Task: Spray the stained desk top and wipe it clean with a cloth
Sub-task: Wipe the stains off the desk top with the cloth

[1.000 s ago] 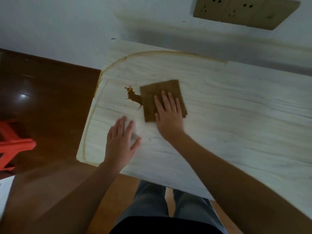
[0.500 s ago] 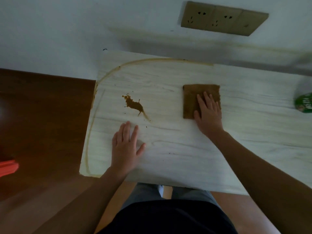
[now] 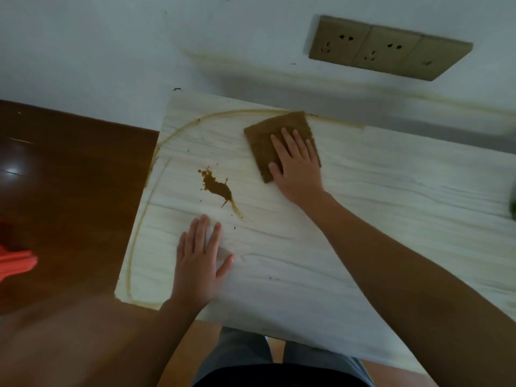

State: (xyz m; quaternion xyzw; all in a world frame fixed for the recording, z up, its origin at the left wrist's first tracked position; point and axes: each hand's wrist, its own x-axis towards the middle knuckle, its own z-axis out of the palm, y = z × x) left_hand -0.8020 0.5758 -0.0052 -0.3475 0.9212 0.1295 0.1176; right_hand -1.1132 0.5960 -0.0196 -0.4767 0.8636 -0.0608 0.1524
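A pale wood-grain desk top [image 3: 363,219] carries a dark brown stain [image 3: 216,187] near its left end, with a thin smear trailing toward me. A brown square cloth [image 3: 262,141] lies flat up and to the right of the stain, near the desk's far edge. My right hand [image 3: 296,166] presses on the cloth with straight fingers. My left hand [image 3: 199,261] rests flat on the desk just below the stain, fingers spread. A brownish curved line runs along the desk's left and far edges.
A white wall with a beige socket strip [image 3: 388,48] stands behind the desk. Dark wooden floor [image 3: 69,191] lies to the left, with a red object [image 3: 14,263] at the left edge. A green object [image 3: 513,205] peeks in at the right edge.
My right hand slid the cloth from beside the stain to the right, then back left and toward the desk's far edge. My left hand stayed flat in place.
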